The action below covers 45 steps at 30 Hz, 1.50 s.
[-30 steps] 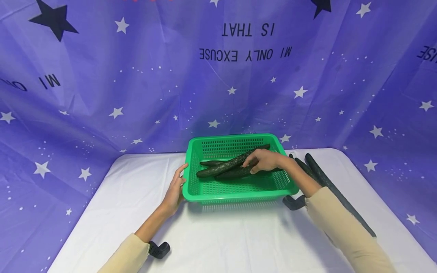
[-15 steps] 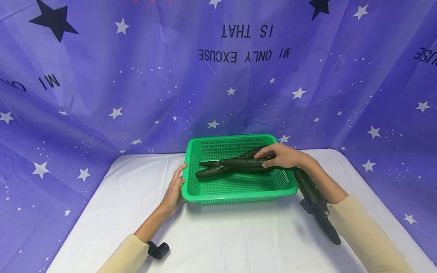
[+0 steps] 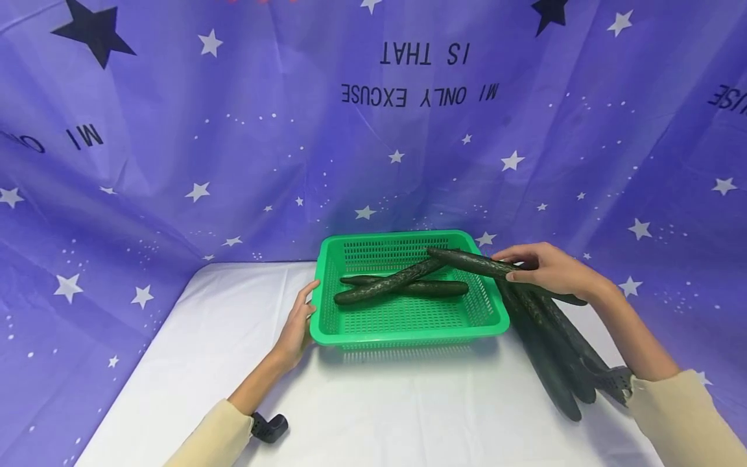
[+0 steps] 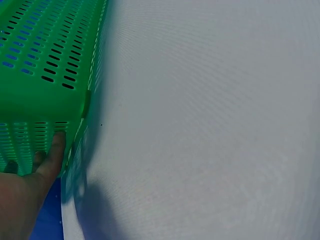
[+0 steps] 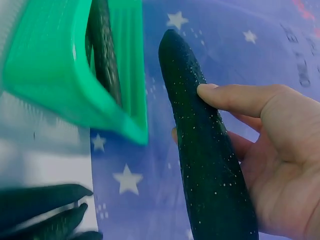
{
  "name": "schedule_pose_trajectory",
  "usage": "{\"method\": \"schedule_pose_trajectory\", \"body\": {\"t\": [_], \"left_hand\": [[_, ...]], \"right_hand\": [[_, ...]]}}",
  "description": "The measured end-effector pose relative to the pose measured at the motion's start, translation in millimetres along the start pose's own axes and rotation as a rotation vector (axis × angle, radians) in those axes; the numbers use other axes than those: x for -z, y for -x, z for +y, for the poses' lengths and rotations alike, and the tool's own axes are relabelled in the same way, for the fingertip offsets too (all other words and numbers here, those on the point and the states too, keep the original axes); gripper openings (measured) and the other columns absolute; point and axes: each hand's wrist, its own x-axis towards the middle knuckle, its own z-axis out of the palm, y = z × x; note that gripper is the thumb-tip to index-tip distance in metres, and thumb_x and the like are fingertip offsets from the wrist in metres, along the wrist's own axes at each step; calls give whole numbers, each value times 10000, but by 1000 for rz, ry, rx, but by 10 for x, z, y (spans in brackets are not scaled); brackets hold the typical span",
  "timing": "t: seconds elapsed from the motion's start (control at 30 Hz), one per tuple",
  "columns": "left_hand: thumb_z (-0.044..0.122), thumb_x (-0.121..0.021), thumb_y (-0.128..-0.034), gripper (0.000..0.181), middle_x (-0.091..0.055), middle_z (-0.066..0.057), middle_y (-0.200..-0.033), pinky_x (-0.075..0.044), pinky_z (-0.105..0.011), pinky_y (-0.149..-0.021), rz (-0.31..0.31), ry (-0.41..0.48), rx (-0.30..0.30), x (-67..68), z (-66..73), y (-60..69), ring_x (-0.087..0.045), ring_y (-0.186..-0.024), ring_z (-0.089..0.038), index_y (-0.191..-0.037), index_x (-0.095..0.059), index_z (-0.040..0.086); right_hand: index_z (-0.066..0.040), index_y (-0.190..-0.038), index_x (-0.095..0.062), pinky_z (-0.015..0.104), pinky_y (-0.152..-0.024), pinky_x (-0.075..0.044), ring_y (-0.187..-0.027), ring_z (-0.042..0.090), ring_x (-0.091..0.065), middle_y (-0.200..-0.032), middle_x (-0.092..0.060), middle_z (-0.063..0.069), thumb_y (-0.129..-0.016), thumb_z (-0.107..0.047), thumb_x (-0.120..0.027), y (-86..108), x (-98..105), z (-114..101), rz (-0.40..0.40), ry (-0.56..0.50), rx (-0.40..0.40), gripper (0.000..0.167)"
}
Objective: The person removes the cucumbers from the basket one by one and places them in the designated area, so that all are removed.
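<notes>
Right hand (image 3: pixel 551 269) has shifted rightward since half a second ago, thumb and fingers gripping the held cucumber (image 3: pixel 475 263), which spans the right rim of the basket (image 3: pixel 408 336). Left hand (image 3: pixel 294 331), well apart, rests extended fingers on basket's left end. Crossed cucumbers (image 3: pixel 373 292) inside; loose cucumbers (image 3: pixel 545 357) right, on table (image 3: pixel 408 408).

Curtained recording booth. Purple-blue cloth (image 3: pixel 280 162) printed with white stars (image 3: pixel 513 161) hung in folds from 9 o'clock through 12 to 3 o'clock, closing in a table (image 3: pixel 408 408) spread with a white cover. Lettering (image 3: pixel 420 95) at 12 o'clock stood upside down. A black wrist device (image 3: pixel 270 428) at 7 o'clock and a second black device (image 3: pixel 618 379) at 4 o'clock indicated a recording set-up. The surrounding building could not be identified.
</notes>
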Motion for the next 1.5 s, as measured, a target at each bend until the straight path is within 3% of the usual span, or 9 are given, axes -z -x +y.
{"method": "schedule_pose_trajectory", "body": {"t": [0.1, 0.3, 0.6, 0.87, 1.03, 1.13, 1.23, 1.5], "left_hand": [[144, -282, -950, 636, -423, -253, -1377, -523, -353, -724, -5, -9, 3, 6, -2, -14, -595, -939, -320, -1575, -214, 243], [137, -282, -952, 630, -439, -257, -1354, -535, -361, -723, 7, -9, 5, 22, -13, -24, -601, -954, -330, -1568, -234, 262], [132, -286, -941, 646, -426, -250, -1375, -533, -365, -735, 7, 6, 7, 21, -23, 7, -597, -989, -358, -1572, -220, 257], [138, -283, -939, 649, -412, -244, -1389, -531, -369, -737, 6, 5, 7, 30, -36, 8, -584, -1008, -364, -1573, -217, 255], [140, -284, -936, 651, -418, -250, -1384, -532, -368, -730, 3, 12, 4, 23, -28, 3, -588, -1003, -372, -1573, -217, 254], [141, -285, -931, 654, -422, -250, -1381, -534, -373, -733, 6, 12, 1, 19, -19, 5, -585, -1022, -389, -1572, -219, 255], [137, -281, -932, 654, -422, -246, -1381, -535, -372, -743, 5, 10, 2, 17, -17, 1, -580, -1045, -394, -1573, -217, 252], [135, -279, -936, 657, -430, -252, -1376, -536, -367, -753, -5, 14, 3, 9, -10, -10, -589, -1040, -380, -1579, -205, 249]], "right_hand": [[-38, -1335, -626, 270, -758, -521, -967, 148, -649, -1215, -659, 170, -926, -61, -682, 168, 85, 98, 45, -2, -19, 413], [-40, -1388, -583, 232, -765, -522, -993, 17, -627, -1274, -619, 233, -952, -129, -669, 449, 209, 323, 117, 29, -73, 453], [-38, -1401, -561, 195, -705, -495, -955, -69, -572, -1254, -580, 337, -949, -145, -677, 800, 287, 715, 195, 82, -152, 479], [-43, -1398, -566, 199, -690, -497, -947, -121, -523, -1260, -586, 322, -941, -185, -694, 1049, 255, 1063, 233, 67, -234, 495], [-118, -1395, -592, 201, -678, -500, -892, -102, -549, -1165, -671, 166, -932, -198, -706, 1138, 206, 1280, 276, 18, -289, 484], [-252, -1343, -640, 218, -663, -506, -835, -30, -600, -1054, -712, 91, -926, -185, -709, 1163, 153, 1397, 295, -36, -308, 428], [-370, -1272, -659, 241, -652, -515, -799, 21, -624, -1028, -716, 99, -922, -184, -712, 1183, 92, 1494, 304, -95, -346, 400], [-262, -1353, -649, 167, -686, -465, -863, -118, -522, -1094, -692, 226, -916, -219, -724, 1203, -59, 1670, 327, -114, -394, 446]]}}
